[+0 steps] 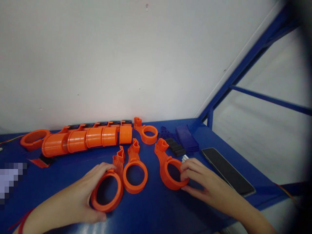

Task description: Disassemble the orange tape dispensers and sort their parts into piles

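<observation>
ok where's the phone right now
In the head view the phone lies flat near the right edge of the blue table, just right of the right hand gripping an orange ring, with the stack of dark blue plates behind it.

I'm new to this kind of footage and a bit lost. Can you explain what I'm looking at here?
This is one view, from a camera worn on a person's head, looking down at their bare hands. On the blue table lie orange plastic rings with handles, a row of joined orange cylinders and a dark phone. The left hand wraps around the left ring; the right hand pinches the rim of the right ring. A middle ring lies untouched between them.
</observation>
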Tool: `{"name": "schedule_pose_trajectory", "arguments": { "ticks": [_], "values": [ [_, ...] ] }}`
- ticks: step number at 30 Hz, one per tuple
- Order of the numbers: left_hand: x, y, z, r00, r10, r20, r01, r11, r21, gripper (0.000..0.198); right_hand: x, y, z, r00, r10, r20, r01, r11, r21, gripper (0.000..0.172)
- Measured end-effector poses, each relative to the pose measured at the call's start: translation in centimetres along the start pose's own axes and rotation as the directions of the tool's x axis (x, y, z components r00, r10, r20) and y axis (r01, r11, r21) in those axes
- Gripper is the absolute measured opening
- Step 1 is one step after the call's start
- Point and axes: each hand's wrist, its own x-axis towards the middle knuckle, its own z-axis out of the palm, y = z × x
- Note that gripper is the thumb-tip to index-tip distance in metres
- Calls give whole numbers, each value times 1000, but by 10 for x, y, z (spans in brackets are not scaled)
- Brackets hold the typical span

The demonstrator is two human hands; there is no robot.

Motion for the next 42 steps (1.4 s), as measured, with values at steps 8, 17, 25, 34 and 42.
{"name": "schedule_pose_trajectory", "arguments": {
  "ticks": [8, 17, 25, 34, 42],
  "values": [
    [9, -15, 18, 993, 116, -19, -116, 993, -15, 103, 5, -36, -4, 993, -62, -101, 62, 998, 5, 27],
    [1, -35, 18, 992, 104, -65, -100, 993, 61, 107, 43, -64, 23, 979, -141, -147, 125, 985, -117, 15],
    [9, -27, 19, 985, 159, -73, -141, 969, 202, 99, 26, -59, 14, 985, -88, -150, 73, 992, -102, 6],
    [17, -16, 27, 975, 183, -124, -154, 965, 213, 92, 14, -48, 8, 981, -64, -183, 49, 995, -85, 7],
    [28, 4, 35, 975, 160, -153, -132, 976, 174, 81, 7, -41, 4, 977, -74, -199, 55, 993, -101, 12]
  ]
}}
